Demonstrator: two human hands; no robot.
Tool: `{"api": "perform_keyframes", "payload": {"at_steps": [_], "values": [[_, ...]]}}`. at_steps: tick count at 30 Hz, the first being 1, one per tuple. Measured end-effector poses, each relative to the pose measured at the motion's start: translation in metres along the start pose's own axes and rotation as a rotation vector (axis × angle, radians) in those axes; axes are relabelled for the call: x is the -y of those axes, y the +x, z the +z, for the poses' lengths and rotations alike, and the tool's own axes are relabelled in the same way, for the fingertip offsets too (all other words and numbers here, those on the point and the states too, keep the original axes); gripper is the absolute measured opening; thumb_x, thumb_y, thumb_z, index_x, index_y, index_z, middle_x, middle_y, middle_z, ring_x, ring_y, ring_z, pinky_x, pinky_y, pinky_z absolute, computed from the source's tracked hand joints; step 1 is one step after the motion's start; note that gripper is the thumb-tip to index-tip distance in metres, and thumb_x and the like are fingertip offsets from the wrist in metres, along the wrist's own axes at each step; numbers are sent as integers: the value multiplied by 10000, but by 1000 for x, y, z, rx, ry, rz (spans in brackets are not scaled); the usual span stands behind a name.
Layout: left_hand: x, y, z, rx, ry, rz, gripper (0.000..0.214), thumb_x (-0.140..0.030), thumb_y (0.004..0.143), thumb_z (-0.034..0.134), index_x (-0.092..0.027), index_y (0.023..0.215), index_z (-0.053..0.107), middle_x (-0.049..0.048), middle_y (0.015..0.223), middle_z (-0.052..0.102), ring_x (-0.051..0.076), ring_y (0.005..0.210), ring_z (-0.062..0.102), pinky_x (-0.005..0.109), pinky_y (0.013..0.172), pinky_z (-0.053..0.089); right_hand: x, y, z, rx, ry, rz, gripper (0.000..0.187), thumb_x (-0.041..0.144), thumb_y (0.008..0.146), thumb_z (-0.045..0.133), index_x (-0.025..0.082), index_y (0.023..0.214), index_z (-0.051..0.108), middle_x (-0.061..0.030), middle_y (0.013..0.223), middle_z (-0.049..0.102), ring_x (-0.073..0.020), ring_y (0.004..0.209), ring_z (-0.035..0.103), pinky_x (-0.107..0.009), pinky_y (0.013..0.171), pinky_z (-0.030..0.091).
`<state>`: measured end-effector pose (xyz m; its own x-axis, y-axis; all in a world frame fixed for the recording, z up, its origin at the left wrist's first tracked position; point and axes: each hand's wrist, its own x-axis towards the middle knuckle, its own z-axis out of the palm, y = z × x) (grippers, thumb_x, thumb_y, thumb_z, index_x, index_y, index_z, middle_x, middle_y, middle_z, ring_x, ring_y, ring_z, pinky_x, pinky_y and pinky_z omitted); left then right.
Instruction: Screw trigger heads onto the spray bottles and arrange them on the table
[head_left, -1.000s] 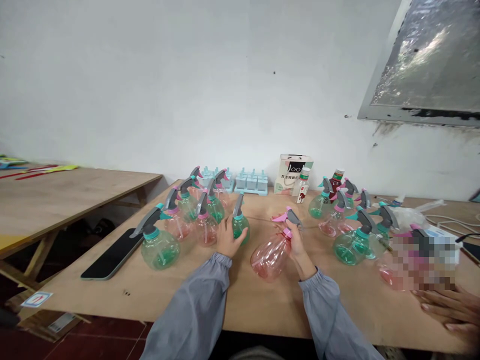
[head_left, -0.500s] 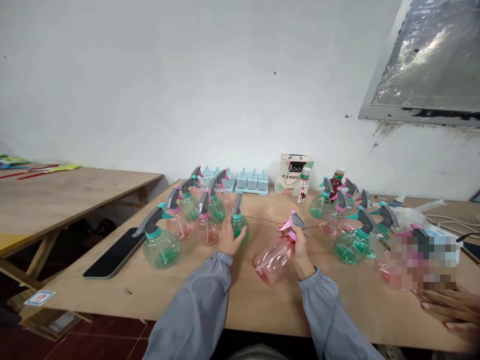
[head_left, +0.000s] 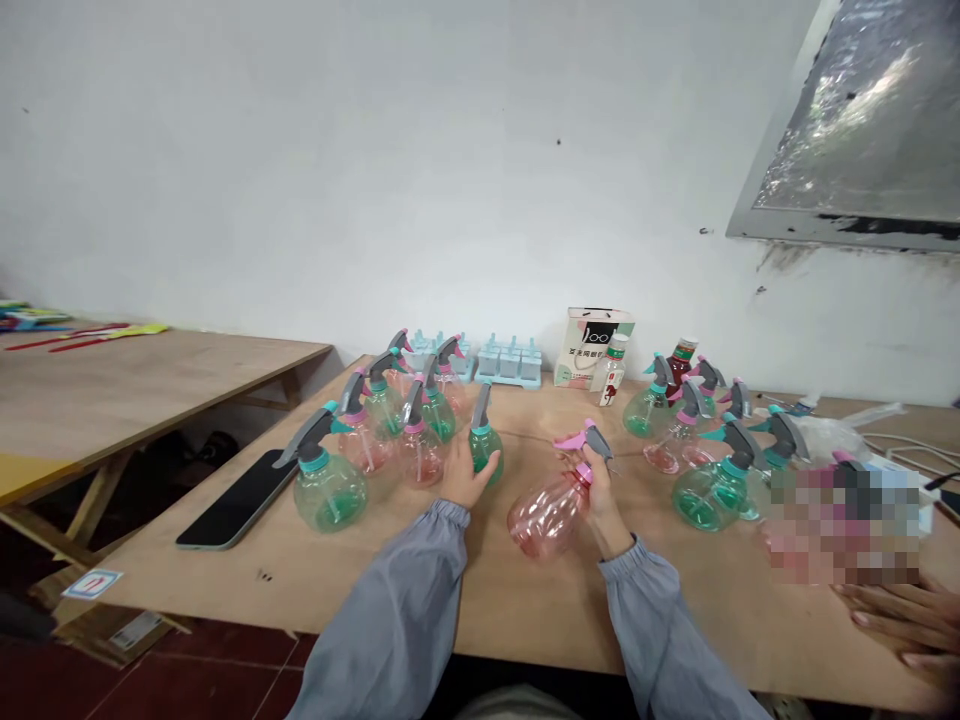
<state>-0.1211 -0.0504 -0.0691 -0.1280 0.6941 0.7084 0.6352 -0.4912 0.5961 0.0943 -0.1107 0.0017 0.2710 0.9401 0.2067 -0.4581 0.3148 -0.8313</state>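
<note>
One pink bottle (head_left: 549,512) tilts, axis rising rightward; nozzle (head_left: 574,440) points left.

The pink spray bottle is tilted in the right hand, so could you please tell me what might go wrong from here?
Held near its neck, the tilted pink spray bottle could slip from the right hand. The left hand, at a green spray bottle, might tip it. The leftmost bottle could topple onto the adjacent phone.

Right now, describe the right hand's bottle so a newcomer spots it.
On the nearer wooden table, look front middle, where the right hand grips a pink spray bottle by its top. Unlike the upright green spray bottle at the left hand, it is tilted.
</note>
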Motion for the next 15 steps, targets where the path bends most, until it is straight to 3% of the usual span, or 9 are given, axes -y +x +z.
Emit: {"api": "perform_keyframes", "payload": {"at_steps": [4, 8, 11, 15], "values": [[0, 0, -1, 2, -1, 1, 687, -470, 878, 636, -153, 1441, 403, 195, 1325, 583, 332, 1302, 567, 521, 1096, 463, 2, -5, 0, -91, -10, -89, 392, 608, 669, 779, 235, 704, 662, 13, 666, 702, -155, 597, 643, -256, 518, 501], [-1, 0, -2, 24, -5, 13, 715, -471, 874, 636, -144, 1455, 380, 207, 1347, 571, 336, 1312, 562, 519, 1098, 462, 15, -18, -15, -41, -164, -131, 444, 623, 724, 771, 238, 938, 716, -24, 796, 761, -192, 664, 683, -305, 583, 543], [-2, -1, -2, 33, 7, 9, 712, -482, 879, 630, -139, 1452, 385, 206, 1321, 581, 342, 1303, 568, 524, 1083, 472, 38, -32, -42, -144, -381, -302, 426, 591, 720, 796, 238, 947, 727, -28, 829, 757, -201, 734, 688, -326, 658, 554], [-1, -3, 1, 33, 38, 30, 673, -493, 879, 628, -139, 1414, 426, 213, 1303, 587, 348, 1280, 581, 539, 1068, 478, 75, -46, -96, -345, -682, -571, 441, 562, 689, 827, 210, 928, 710, -22, 827, 708, -190, 736, 649, -344, 690, 536]]}}
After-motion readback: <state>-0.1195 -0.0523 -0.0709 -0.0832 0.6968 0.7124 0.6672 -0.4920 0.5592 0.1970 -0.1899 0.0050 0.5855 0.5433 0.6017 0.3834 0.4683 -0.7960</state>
